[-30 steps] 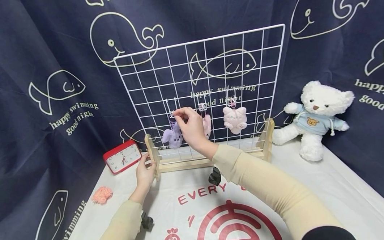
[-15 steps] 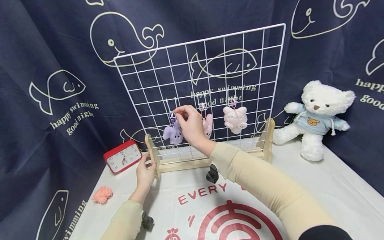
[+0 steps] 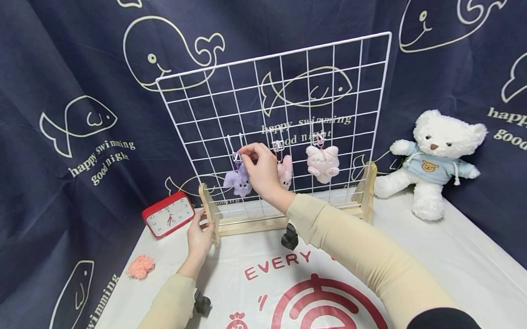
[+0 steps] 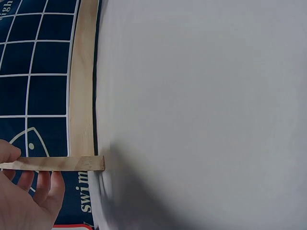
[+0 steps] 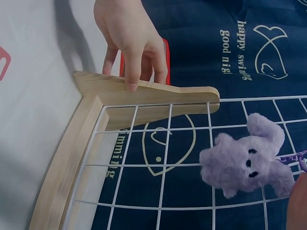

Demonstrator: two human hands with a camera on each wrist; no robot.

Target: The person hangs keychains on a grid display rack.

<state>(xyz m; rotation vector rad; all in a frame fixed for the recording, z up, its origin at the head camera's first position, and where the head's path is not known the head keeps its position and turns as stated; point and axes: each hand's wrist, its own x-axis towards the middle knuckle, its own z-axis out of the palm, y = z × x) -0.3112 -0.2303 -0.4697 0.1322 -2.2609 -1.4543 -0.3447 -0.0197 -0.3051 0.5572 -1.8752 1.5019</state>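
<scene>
A purple plush keychain [image 3: 238, 181] hangs at the left of a white wire grid [image 3: 254, 61]. My right hand [image 3: 262, 172] pinches at its metal clasp [image 3: 236, 158], just below a wire hook on the grid; the fingertips partly hide whether the clasp is on the hook. In the right wrist view the purple plush [image 5: 244, 160] dangles sideways in front of the grid. My left hand [image 3: 200, 237] grips the stand's left wooden support [image 3: 210, 214], thumb on one side and fingers on the other in the left wrist view, where the support [image 4: 57, 164] crosses the hand [image 4: 33, 203].
Right of my hand hang a half-hidden pink plush keychain [image 3: 285, 171] and a pink cat-like plush [image 3: 323, 164]. A red alarm clock [image 3: 170, 215] and coral yarn bundle [image 3: 140, 267] lie left. A white teddy bear [image 3: 429, 165] sits right. Dark printed cloth [image 3: 83, 45] hangs behind.
My right hand has risen slightly, and the purple plush has lifted a little with it toward the hook. The left hand stays on the wooden support.
</scene>
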